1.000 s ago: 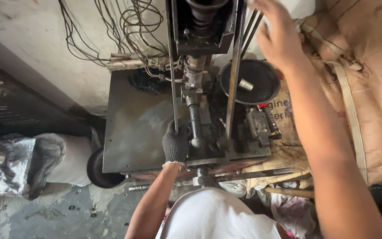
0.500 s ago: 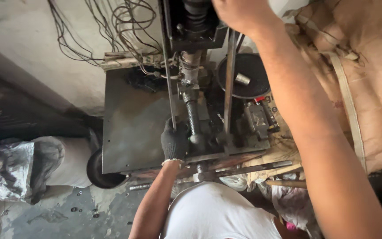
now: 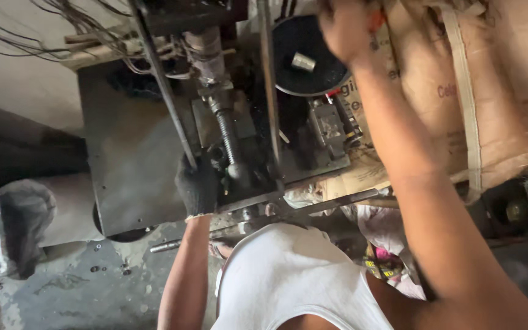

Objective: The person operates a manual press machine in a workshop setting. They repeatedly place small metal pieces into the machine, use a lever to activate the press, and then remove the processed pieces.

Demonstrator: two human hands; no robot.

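Nearest the camera is the person's white sleeveless shirt [image 3: 288, 275], filling the bottom middle of the view. From it the left forearm runs up along the left side to the left hand [image 3: 198, 184], which wears a dark work glove. That hand rests at the front edge of the grey metal counter [image 3: 129, 159], its fingers curled around the base of a slanted steel rod [image 3: 165, 91], just beside the machine's threaded screw shaft [image 3: 227, 137]. The fingers look closed on the rod, though the dark glove hides the details.

Below the counter's edge a short metal pipe [image 3: 166, 245] pokes out over the concrete floor [image 3: 62, 287], and a crumpled grey plastic sheet [image 3: 7, 226] lies at far left.

The right arm stretches up the right side of the frame, crossing in front of large brown sacks [image 3: 490, 91] with a pale strap. The right hand [image 3: 344, 29] is raised at the top edge, bare, fingers bent over something with a bit of orange showing; what it grips I cannot tell.

Just beside that hand sits a round black dish [image 3: 307, 55] holding a small metal cylinder [image 3: 303, 61]. Farthest back, tangled wires [image 3: 62, 24] hang against the wall.
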